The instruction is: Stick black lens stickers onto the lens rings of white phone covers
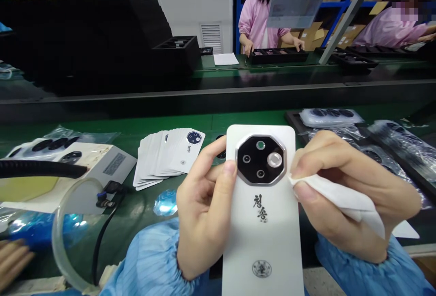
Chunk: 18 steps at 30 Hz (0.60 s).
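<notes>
Wiping white phone [263, 241], octagonal black camera [260, 159], cloth [335, 198]

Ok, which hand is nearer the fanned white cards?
Left. The left hand sits close beside the fanned cards, not touching; the right hand is farther, across the white phone.

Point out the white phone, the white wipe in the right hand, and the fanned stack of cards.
White phone [262, 237]: head view, on the bare back panel below the camera module.
White wipe [337, 200]: head view, on the middle of the cloth beside the phone's edge.
Fanned stack of cards [160, 164]: head view, on the overlapping card faces.
</notes>
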Motion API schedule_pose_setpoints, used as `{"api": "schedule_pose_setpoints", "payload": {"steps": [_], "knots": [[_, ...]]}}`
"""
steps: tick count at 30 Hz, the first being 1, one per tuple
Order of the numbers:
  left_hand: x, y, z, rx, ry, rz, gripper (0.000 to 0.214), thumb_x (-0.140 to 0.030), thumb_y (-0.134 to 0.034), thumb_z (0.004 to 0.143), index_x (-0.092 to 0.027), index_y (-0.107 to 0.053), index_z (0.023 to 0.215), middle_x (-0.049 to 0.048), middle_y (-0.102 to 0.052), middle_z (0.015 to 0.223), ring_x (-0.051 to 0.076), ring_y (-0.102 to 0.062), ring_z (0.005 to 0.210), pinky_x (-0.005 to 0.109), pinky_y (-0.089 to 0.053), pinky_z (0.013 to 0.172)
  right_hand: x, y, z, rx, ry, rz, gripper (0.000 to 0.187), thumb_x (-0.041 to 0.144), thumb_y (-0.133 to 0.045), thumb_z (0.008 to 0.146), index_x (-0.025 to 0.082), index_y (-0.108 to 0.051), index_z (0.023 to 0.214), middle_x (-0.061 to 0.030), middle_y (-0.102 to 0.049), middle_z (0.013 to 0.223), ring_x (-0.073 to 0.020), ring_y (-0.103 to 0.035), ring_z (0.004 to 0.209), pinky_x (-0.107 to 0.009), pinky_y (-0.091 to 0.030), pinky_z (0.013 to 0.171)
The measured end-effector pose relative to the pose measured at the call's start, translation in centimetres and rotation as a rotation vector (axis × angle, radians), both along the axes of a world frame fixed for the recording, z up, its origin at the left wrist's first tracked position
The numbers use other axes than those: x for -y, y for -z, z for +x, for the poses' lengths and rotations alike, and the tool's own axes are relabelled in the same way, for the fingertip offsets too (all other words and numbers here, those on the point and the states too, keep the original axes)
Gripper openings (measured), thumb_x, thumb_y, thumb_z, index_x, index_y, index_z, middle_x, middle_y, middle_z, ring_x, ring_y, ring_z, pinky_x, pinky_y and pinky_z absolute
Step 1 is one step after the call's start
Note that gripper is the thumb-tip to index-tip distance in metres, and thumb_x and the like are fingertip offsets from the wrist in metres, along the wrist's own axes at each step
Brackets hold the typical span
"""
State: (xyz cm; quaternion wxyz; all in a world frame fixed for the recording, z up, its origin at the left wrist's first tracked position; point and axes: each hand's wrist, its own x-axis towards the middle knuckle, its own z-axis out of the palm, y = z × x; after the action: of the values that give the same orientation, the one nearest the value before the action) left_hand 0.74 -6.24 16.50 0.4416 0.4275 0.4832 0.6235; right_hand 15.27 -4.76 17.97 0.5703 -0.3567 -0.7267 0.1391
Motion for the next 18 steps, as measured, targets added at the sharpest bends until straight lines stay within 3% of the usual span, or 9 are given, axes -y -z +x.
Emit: {"api": "schedule_pose_setpoints", "payload": {"steps": [6, 13, 18], "knots": [[0.2, -0.1, 0.0, 0.029, 0.009, -0.016, 0.022, -0.029, -0.061, 0.087, -0.031, -0.071, 0.106, -0.0025, -0.057, 0.047, 0.01, -0.046, 0.038, 0.018, -0.034, 0.034, 0.7, 0.5, 0.0, -0.06, 0.023, -0.049, 0.007, 0.019, -0.065, 0.08, 0.022, -0.06, 0.075, 0.0026, -0.058, 0.066, -0.0129, -0.049, 0.057, -0.031, -0.036, 0.048], [0.4, -0.2, -0.1, 0.046, 0.003, -0.043, 0.034, -0.031, -0.064, 0.083, -0.025, -0.07, 0.115, -0.0041, -0.045, 0.045, 0.009, -0.041, 0.037, 0.017, -0.031, 0.033, 1.2, 1.3, 0.3, -0.113, 0.026, -0.095, 0.004, 0.027, -0.067, 0.081, 0.025, -0.063, 0.08, 0.0013, -0.057, 0.068, -0.0146, -0.047, 0.055, -0.034, -0.036, 0.049], [0.4, -0.3, -0.2, 0.048, 0.025, -0.066, 0.034, -0.031, -0.063, 0.083, -0.026, -0.069, 0.117, -0.0043, -0.048, 0.045, 0.008, -0.042, 0.037, 0.016, -0.034, 0.034, 1.1, 1.5, 0.0, -0.166, 0.028, -0.11, 0.006, 0.029, -0.068, 0.082, 0.025, -0.064, 0.08, 0.0012, -0.054, 0.065, -0.015, -0.046, 0.054, -0.034, -0.036, 0.049]]}}
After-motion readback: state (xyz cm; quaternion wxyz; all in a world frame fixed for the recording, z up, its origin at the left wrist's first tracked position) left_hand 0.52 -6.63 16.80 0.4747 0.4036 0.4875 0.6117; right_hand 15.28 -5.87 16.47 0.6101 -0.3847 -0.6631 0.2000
